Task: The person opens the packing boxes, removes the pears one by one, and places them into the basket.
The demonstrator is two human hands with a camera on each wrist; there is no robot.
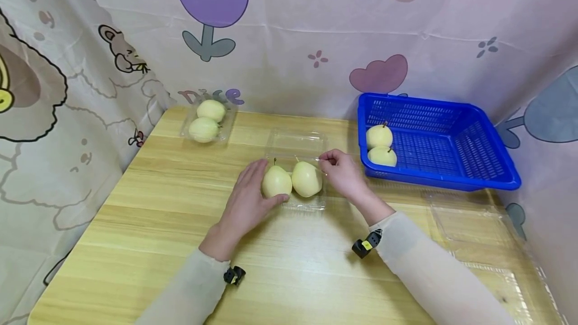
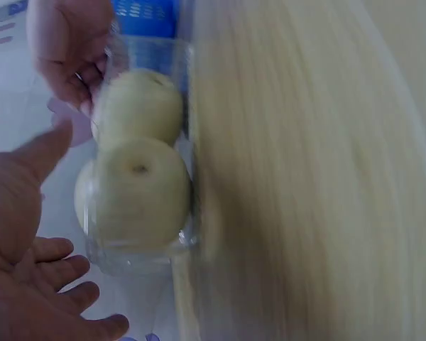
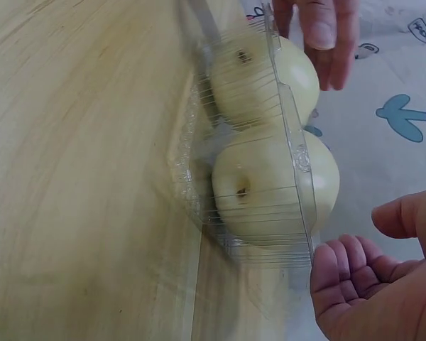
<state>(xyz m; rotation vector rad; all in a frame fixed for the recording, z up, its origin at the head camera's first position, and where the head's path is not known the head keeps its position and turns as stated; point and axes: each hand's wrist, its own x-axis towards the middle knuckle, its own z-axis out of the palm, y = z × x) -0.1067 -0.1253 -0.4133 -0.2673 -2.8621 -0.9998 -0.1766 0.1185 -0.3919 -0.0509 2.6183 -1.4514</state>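
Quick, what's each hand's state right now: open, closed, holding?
Left hand: open, beside a pear.
Right hand: fingers curled by the clear container; grip cannot be told.

Soft glare on the tabletop [image 1: 293,255]

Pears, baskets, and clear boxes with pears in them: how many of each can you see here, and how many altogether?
Pears: 6
Blue basket: 1
Clear boxes with pears in them: 2
Total: 9
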